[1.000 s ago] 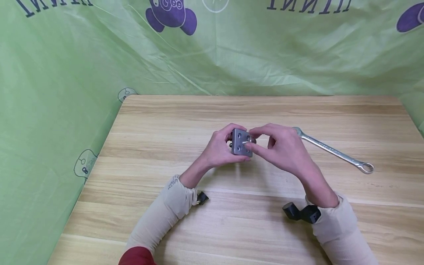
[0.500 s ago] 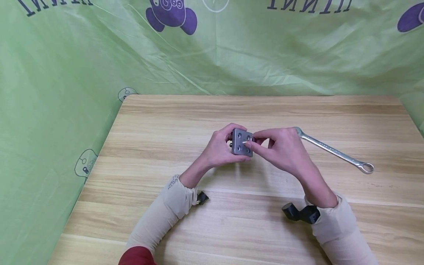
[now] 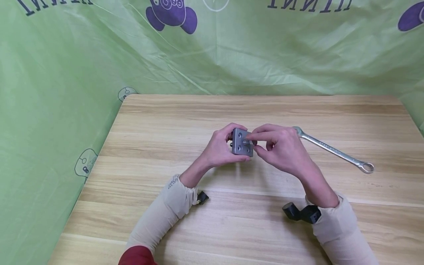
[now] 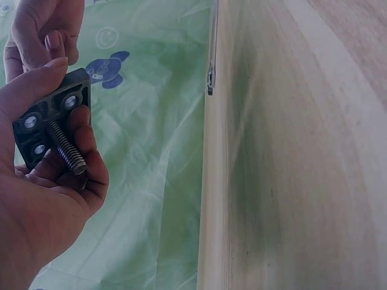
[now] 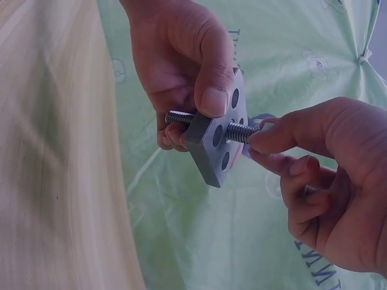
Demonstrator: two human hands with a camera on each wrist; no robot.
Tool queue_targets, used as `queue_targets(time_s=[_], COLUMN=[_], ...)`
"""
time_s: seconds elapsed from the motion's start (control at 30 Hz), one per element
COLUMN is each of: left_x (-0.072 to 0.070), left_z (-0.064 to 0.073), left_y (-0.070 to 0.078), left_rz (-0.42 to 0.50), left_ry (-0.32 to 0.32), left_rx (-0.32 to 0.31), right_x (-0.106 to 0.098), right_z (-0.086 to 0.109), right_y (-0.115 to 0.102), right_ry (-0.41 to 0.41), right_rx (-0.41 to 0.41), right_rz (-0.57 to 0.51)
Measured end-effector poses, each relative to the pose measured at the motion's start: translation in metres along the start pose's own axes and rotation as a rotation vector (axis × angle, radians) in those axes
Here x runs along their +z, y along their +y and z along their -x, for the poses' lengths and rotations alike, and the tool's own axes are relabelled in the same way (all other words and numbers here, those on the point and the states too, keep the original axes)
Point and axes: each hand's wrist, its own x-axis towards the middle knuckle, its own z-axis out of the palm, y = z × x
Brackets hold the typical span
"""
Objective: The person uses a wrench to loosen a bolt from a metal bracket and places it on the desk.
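My left hand [image 3: 220,148] grips a grey square metal plate [image 3: 244,150] by its edges, above the table, with the holed face turned toward my right hand. A threaded bolt [image 5: 240,133] runs through the plate's middle, between the corner holes. Thread shows on both sides, and the far length of the bolt [image 4: 68,150] sticks out toward my left palm in the left wrist view. Thumb and forefinger of my right hand [image 3: 282,147] pinch the bolt's outer end, covering it; the other fingers are curled back.
A silver combination wrench [image 3: 331,150] lies slantwise on the wooden table [image 3: 165,121] at the right, its far end right behind my right hand. Green printed cloth [image 3: 99,55] hangs behind and left of the table. Black cameras sit at both wrists.
My right fingers have shifted on the bolt: the forefinger has come forward over it and the thumb has dropped lower. The left hand and plate have stayed nearly still.
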Motion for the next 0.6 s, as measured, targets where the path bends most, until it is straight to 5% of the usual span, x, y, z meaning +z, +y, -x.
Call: queue_targets(time_s=[0.3,0.6], left_x=[0.0001,-0.0007], left_z=[0.0003,0.0011], left_y=[0.0003,0.0025], left_rz=[0.002,-0.001], left_ry=[0.003,0.009], left_rx=[0.008,0.010], right_x=[-0.0015,-0.0061], right_z=[0.0002,-0.0017], right_y=[-0.0015,-0.0056], right_ry=[-0.024,-0.132], right_rx=[0.022,0.280], right_rz=[-0.002,-0.006])
